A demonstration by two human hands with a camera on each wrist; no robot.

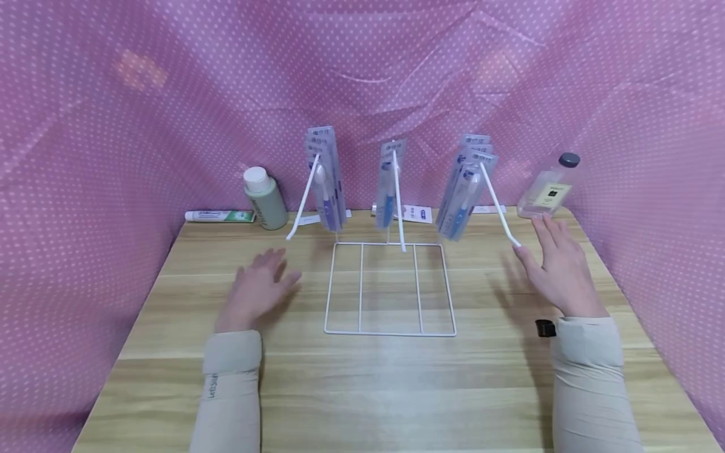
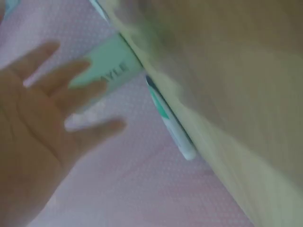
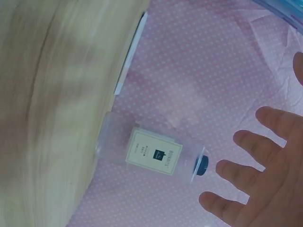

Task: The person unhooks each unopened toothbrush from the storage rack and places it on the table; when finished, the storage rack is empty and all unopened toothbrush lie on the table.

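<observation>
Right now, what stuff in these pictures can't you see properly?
- Head view: print on the hanging toothbrush packs is too small to read.
- Left wrist view: motion blur smears the green bottle; only the letters "YLE" show beside the left hand.
- Right wrist view: the clear bottle label is too small, and the frame edge cuts off the right hand.

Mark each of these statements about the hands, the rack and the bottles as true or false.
1. Both hands, left and right, are open and hold nothing. True.
2. The rack has four pegs. False: three, all with packs hung on them.
3. The clear bottle has a dark cap. True.
4. The green bottle lies flat. False: it stands upright.
5. The tube lies at the table's back left. True.
</observation>
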